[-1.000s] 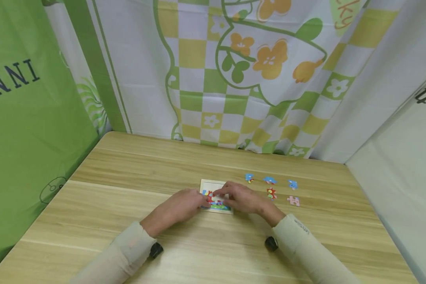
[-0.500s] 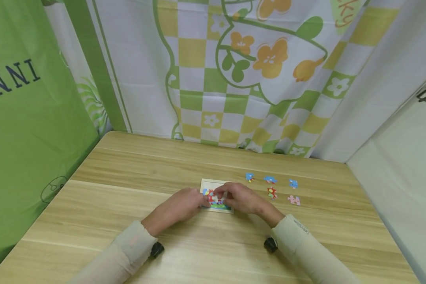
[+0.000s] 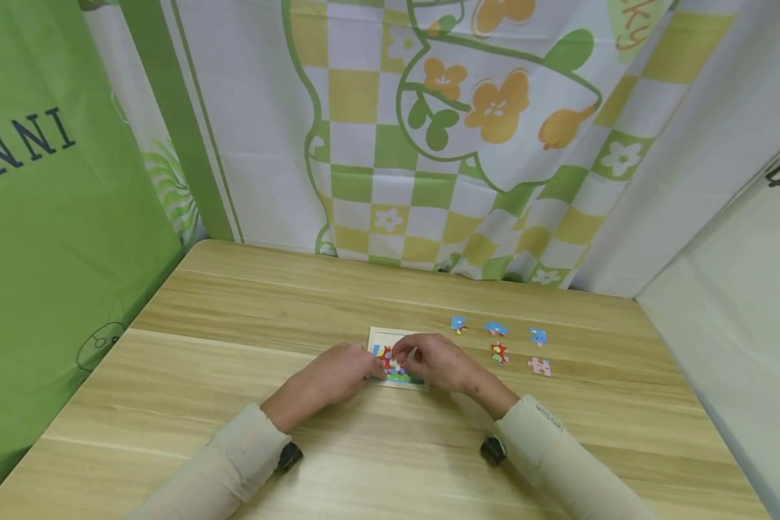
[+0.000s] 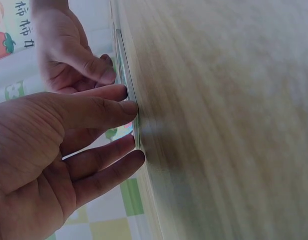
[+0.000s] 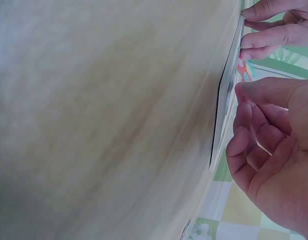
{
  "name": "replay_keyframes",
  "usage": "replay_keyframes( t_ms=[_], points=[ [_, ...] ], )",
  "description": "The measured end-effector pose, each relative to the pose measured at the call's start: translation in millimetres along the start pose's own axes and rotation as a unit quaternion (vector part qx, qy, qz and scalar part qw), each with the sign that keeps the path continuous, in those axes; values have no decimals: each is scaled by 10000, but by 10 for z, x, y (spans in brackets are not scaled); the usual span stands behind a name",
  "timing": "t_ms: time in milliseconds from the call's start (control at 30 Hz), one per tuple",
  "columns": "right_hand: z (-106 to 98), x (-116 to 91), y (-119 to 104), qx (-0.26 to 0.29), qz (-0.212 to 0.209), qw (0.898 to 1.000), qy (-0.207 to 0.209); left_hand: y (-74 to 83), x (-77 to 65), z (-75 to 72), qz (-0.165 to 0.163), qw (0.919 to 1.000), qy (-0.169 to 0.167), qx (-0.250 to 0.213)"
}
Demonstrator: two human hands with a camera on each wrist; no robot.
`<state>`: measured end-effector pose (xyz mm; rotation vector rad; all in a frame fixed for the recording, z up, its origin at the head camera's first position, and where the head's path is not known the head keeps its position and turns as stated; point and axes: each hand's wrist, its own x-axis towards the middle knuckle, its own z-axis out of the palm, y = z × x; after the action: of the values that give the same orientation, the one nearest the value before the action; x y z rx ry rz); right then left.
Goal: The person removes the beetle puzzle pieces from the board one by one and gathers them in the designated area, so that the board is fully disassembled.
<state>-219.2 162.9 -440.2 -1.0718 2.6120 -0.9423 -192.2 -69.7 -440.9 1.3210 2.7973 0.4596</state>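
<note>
Okay, puzzle tray [image 3: 380,335] sits flat on the wood-grain table [image 3: 247,303], just ahead of the person, between both hands. Left hand [image 3: 338,370] is at its 9 o'clock side, fingers fanned out and fairly straight, thumb and fingertips touching the edge. Right hand [image 3: 445,361] comes in from 3 o'clock, fingers bent, thumb and index tips close together over the tray; a red-orange bit of puzzle [image 5: 246,71] shows right by the thumb tip, but can't tell if it's pinched.

Handling, my guess: tray light, stiff, likely to slide if not braced; hold by the rim. Pieces probably thin, rigid, light, a bit fiddly to pick off the flat surface; take by the side edges, careful with narrow knobs.

Looks: pale rim, whitish bare area toward 12 o'clock, fitted pieces [image 3: 385,354] in red, blue, yellow, green strip along 6 o'clock. Loose from the tray: blue corner-like piece [image 3: 458,324] at 2 o'clock, two more mostly blue ones farther round toward 3, red piece [image 3: 500,353] and pink piece [image 3: 539,366] about 3.
</note>
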Motion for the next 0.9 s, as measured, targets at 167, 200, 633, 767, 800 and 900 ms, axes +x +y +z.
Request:
replay_keyframes(
  t_ms=[167, 200, 633, 767, 800, 900],
  points=[
    [8, 30, -57, 8, 112, 9998, 136, -3, 1, 0, 70, 10000, 26, -37],
    [10, 39, -67, -16, 127, 9998, 156, -4, 0, -1, 79, 10000, 34, -28],
    [56, 141, -96, -480, 616, 9964, 319, 7, -7, -18, 84, 10000, 30, 38],
    [44, 133, -99, -468, 696, 9958, 378, 17, -7, -21, 129, 9999, 57, -1],
    [36, 128, -96, -468, 702, 9956, 399, 20, -8, -22, 136, 9999, 60, 12],
    [-2, 104, -81, -455, 700, 9955, 448, 24, -10, -28, 169, 9997, 31, 161]
  ],
)
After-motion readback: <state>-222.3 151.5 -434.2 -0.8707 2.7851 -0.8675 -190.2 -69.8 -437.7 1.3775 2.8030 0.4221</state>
